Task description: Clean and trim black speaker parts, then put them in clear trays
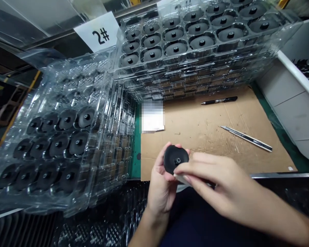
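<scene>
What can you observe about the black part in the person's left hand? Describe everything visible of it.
The black part is rounded, with a smooth, matte, slightly dished face that looks like plastic or rubber. A short stub with a ring-like top rises from it. The part is tilted, face toward the camera, held up near the cardboard's front edge. The left hand grips it around the rim; the right hand's fingertips cover its lower right edge. Its underside is hidden.
</scene>
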`<state>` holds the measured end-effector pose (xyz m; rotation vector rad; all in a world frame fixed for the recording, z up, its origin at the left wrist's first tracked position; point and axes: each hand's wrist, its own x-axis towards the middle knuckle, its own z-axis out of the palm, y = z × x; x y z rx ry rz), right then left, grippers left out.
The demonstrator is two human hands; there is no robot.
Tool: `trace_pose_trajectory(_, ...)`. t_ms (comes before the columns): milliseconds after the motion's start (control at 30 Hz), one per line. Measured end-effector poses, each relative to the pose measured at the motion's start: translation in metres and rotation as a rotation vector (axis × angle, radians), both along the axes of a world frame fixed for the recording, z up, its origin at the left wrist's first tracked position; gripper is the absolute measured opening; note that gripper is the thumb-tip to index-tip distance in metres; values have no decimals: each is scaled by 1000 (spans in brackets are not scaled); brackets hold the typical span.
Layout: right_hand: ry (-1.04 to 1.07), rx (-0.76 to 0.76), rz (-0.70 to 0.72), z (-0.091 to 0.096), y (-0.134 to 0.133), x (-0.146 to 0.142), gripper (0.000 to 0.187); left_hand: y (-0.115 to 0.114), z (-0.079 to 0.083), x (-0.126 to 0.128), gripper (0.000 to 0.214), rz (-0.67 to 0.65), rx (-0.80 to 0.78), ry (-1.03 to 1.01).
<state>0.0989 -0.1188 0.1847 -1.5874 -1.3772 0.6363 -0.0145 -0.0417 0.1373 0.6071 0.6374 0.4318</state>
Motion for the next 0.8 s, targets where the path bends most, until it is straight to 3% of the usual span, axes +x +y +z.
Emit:
trace_pose_trajectory(100, -82, 138, -125, -3, 6, 1, 26, -2, 2, 0, 54, -18, 2, 12)
trace_pose_trajectory(167, -95, 237, -117, -6, 4, 2, 29, -2, 4, 0, 48, -44, -22, 11)
trace_pose_trajectory(300, -7, 130, 72, -10, -14, 8, 29, 3, 5, -3, 63, -70, -21, -78)
trace_pose_trajectory(433, -58, 15, 16, -3, -26, 13, 30, 3, 0, -2, 62, -76, -53, -130)
trace_pose_trajectory(567, -152, 1, -34, 11, -26, 9, 30, 1, 2, -2, 62, -79, -38, -165)
trace_pose_trajectory(667, -221, -53, -102, 11, -22, 9, 26, 2, 5, -5, 62, -80, -15, -147)
trace_pose_trajectory(733, -327, 6, -149, 4, -16, 12, 26, 3, 5, -7, 62, -96, -34, -116)
trace_pose_trajectory(800, -397, 158, -135, -5, -10, 17, 27, 4, 3, -8, 62, -107, -87, -84)
